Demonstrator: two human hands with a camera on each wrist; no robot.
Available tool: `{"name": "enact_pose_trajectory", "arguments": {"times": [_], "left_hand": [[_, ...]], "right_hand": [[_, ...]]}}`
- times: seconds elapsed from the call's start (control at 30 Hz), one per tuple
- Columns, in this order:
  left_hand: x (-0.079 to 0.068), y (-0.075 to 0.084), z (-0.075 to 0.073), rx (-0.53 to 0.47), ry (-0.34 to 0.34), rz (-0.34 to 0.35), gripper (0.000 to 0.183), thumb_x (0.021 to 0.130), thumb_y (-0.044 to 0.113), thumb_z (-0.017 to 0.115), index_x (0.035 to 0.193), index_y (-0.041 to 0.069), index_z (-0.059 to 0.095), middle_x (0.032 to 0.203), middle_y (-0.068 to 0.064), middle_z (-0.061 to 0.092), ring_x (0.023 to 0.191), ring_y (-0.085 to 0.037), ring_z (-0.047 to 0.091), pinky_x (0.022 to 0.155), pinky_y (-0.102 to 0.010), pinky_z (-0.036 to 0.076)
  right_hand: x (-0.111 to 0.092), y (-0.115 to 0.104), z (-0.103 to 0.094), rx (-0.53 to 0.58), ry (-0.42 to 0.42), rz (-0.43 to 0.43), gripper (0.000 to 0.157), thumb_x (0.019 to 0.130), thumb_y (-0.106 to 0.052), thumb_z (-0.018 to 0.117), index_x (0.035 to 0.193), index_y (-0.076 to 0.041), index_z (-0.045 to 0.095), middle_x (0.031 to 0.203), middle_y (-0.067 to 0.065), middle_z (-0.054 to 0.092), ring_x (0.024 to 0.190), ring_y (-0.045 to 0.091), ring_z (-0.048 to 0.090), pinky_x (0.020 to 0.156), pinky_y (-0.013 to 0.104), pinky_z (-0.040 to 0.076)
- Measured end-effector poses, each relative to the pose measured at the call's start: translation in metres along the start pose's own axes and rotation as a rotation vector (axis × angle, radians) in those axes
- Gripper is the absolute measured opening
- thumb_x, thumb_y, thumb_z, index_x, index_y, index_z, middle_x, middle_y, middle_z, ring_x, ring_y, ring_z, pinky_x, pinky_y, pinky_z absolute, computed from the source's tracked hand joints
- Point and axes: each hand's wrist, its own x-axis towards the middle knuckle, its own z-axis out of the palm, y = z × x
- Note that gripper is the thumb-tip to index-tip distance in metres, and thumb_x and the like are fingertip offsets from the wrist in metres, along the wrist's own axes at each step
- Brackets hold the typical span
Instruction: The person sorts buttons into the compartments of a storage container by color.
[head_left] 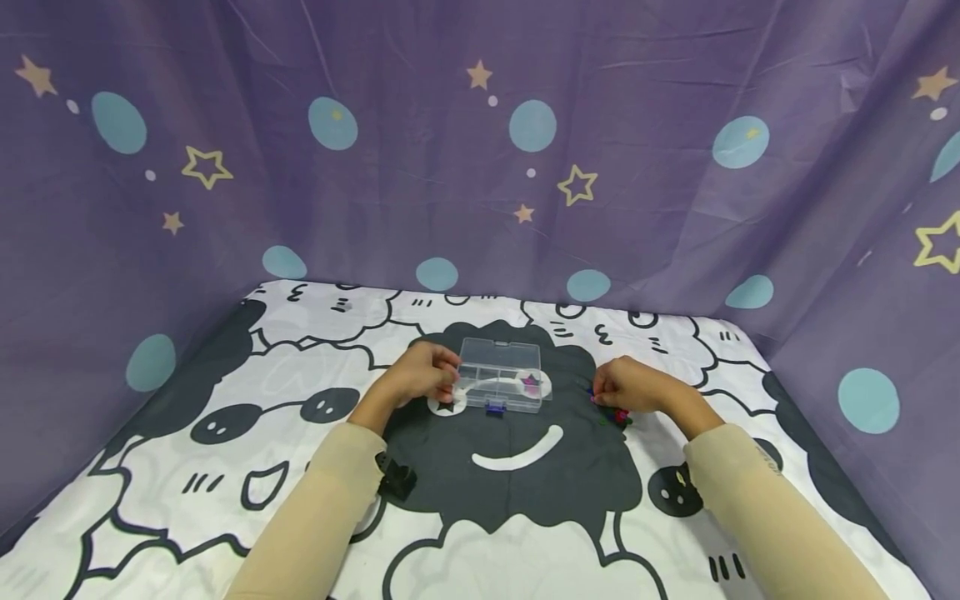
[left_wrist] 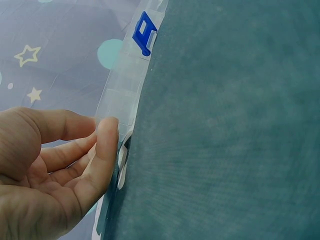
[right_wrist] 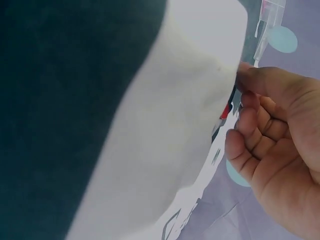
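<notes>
A clear plastic compartment box (head_left: 501,402) stands on the dark patch of the cloth, its see-through lid (head_left: 498,353) raised at the back. The box has a blue latch (left_wrist: 145,32) on its front side, and a pink-purple star (head_left: 531,381) shows in its right part. At the box's left end, my left hand (head_left: 426,371) pinches the edge between thumb and index finger. To the right of the box, my right hand (head_left: 628,385) is lowered to the cloth among small coloured pieces, fingers bent and thumb near the index finger. I cannot tell whether a piece is between its fingertips.
Small red and green pieces (head_left: 621,416) lie just below the right hand. The cloth (head_left: 517,500) has a cartoon sheep print and covers the whole surface. Behind and at the sides hangs a purple curtain (head_left: 420,208) with stars and blue dots.
</notes>
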Motion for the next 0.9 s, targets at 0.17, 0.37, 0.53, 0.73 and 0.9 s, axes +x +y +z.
{"name": "enact_pose_trajectory", "arguments": {"times": [0.17, 0.37, 0.53, 0.73, 0.9], "left_hand": [[-0.0003, 0.0004, 0.0, -0.004, 0.001, 0.001, 0.031, 0.097, -0.007, 0.056, 0.128, -0.01, 0.06, 0.102, -0.02, 0.063, 0.069, -0.021, 0.065, 0.062, -0.033, 0.064], [-0.0002, 0.0003, 0.0004, -0.001, -0.002, 0.004, 0.031, 0.098, -0.007, 0.056, 0.129, -0.009, 0.06, 0.103, -0.02, 0.063, 0.069, -0.021, 0.066, 0.063, -0.034, 0.065], [0.0006, -0.0004, 0.0002, -0.001, -0.003, 0.005, 0.032, 0.098, -0.008, 0.056, 0.129, -0.01, 0.059, 0.103, -0.021, 0.063, 0.068, -0.021, 0.065, 0.062, -0.033, 0.064], [0.0008, -0.0007, 0.0, -0.002, 0.0, 0.0, 0.031, 0.098, -0.008, 0.056, 0.129, -0.01, 0.059, 0.102, -0.019, 0.063, 0.068, -0.02, 0.065, 0.062, -0.032, 0.064], [0.0014, -0.0013, 0.0003, 0.004, -0.001, 0.0, 0.032, 0.097, -0.008, 0.055, 0.129, -0.01, 0.059, 0.101, -0.019, 0.063, 0.068, -0.02, 0.065, 0.062, -0.032, 0.064]], "right_hand": [[0.0014, -0.0023, -0.0022, 0.021, -0.022, 0.036, 0.009, 0.094, -0.008, 0.073, 0.086, -0.009, 0.07, 0.066, -0.005, 0.066, 0.053, 0.006, 0.056, 0.057, 0.024, 0.052], [0.0031, -0.0022, -0.0026, 0.033, -0.041, 0.07, 0.01, 0.095, -0.008, 0.072, 0.085, -0.01, 0.07, 0.067, -0.004, 0.066, 0.054, 0.006, 0.056, 0.057, 0.024, 0.051], [0.0026, -0.0003, -0.0003, 0.024, -0.037, 0.053, 0.01, 0.096, -0.009, 0.071, 0.086, -0.01, 0.07, 0.07, -0.006, 0.066, 0.058, 0.005, 0.056, 0.058, 0.023, 0.05], [0.0009, 0.003, 0.0009, 0.008, -0.025, -0.004, 0.008, 0.095, -0.004, 0.068, 0.088, -0.008, 0.071, 0.071, -0.007, 0.066, 0.06, 0.003, 0.056, 0.063, 0.023, 0.052], [0.0006, 0.0054, 0.0025, 0.0, -0.011, -0.037, 0.012, 0.09, 0.001, 0.064, 0.089, -0.008, 0.071, 0.069, -0.009, 0.063, 0.059, 0.002, 0.054, 0.063, 0.022, 0.051]]}}
